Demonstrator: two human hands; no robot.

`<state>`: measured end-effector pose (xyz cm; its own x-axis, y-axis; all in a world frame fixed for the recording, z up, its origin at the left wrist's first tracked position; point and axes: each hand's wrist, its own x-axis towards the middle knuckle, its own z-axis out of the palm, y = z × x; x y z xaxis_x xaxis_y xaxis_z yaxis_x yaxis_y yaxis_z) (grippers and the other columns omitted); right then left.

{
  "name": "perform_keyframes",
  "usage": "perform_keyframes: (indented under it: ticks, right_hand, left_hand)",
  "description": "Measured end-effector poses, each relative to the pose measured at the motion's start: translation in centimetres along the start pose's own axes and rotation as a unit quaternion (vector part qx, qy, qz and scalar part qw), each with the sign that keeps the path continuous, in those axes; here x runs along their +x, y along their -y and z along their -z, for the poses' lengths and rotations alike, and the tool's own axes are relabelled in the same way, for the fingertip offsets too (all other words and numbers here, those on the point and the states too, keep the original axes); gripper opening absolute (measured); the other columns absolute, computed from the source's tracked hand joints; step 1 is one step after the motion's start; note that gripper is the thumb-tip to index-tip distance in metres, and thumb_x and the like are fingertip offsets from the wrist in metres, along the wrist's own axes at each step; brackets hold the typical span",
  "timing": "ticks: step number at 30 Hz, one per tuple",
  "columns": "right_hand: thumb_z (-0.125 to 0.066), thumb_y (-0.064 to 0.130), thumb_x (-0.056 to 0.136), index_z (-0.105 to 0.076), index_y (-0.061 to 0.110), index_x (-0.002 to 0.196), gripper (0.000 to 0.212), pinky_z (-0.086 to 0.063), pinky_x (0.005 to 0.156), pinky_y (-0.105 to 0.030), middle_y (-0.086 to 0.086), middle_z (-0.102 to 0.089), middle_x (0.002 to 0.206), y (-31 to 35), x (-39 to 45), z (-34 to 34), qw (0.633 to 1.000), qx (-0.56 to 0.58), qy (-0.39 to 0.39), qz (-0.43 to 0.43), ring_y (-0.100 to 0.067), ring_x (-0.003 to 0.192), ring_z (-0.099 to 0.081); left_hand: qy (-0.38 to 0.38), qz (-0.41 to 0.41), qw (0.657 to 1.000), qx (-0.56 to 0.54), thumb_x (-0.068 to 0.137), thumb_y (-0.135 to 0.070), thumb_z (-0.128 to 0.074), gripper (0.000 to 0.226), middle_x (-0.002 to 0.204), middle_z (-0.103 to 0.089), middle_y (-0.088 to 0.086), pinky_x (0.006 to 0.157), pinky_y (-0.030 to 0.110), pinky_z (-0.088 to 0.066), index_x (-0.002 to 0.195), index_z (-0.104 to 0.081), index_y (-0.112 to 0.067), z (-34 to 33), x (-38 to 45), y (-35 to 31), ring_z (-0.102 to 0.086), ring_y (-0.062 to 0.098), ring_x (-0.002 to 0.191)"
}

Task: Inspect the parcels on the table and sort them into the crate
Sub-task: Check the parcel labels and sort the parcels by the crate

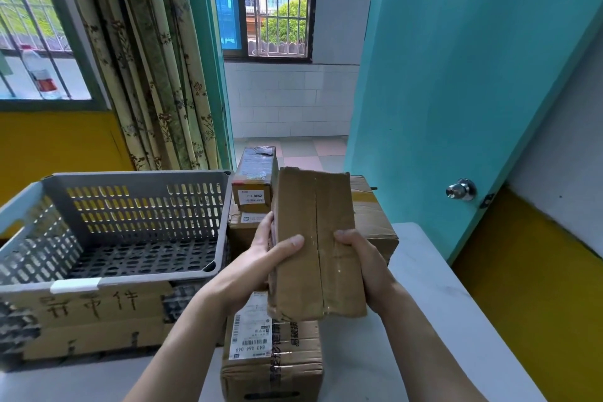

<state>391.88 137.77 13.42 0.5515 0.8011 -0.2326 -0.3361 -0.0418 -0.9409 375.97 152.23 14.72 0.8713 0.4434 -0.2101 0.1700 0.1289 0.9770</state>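
Observation:
I hold a long brown taped cardboard parcel (318, 238) up in front of me, above the table. My left hand (270, 253) grips its left edge with the thumb across the front. My right hand (362, 266) grips its right edge. A grey perforated plastic crate (130, 225) stands at the left, nothing visible inside it. More parcels lie on the white table (434, 303): a labelled brown box (274, 359) below my hands, a small dark-topped box (256, 178) behind, and a larger brown box (372, 219) partly hidden by the held parcel.
A cardboard sign with handwritten characters (88, 316) covers the crate's front. A teal door (456, 91) with a metal knob (461, 189) stands open at the right. Patterned curtains (153, 59) and a barred window with a water bottle (40, 72) are at the left.

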Motion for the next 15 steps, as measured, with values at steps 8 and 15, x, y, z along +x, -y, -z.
perform_keyframes:
  ticks: [8, 15]
  right_hand:
    - [-0.068, 0.048, 0.081, -0.055, 0.019, 0.137, 0.064, -0.056, 0.094, -0.051, -0.012, -0.072, 0.122, -0.51, 0.09, -0.77, 0.997, -0.03, 0.064, -0.015, -0.031, 0.112, -0.07]
    - [-0.064, 0.034, 0.073, -0.058, 0.019, 0.128, 0.058, -0.058, 0.081, -0.036, -0.006, -0.076, 0.108, -0.26, -0.31, -0.91, 0.996, -0.056, 0.068, 0.026, -0.021, 0.096, -0.074]
  left_hand:
    - [-0.089, -0.046, 0.994, -0.043, 0.073, -0.044, -0.072, 0.082, 0.133, -0.067, 0.002, 0.079, 0.041, -0.062, 0.149, -0.04, -0.045, 0.5, 0.39, 0.99, -0.074, 0.024, 0.107]
    - [-0.081, -0.05, 0.995, -0.039, 0.077, -0.057, -0.075, 0.086, 0.139, -0.064, -0.002, 0.092, 0.046, -0.061, 0.152, -0.034, -0.048, 0.96, 0.1, 0.43, -0.072, 0.022, 0.113]
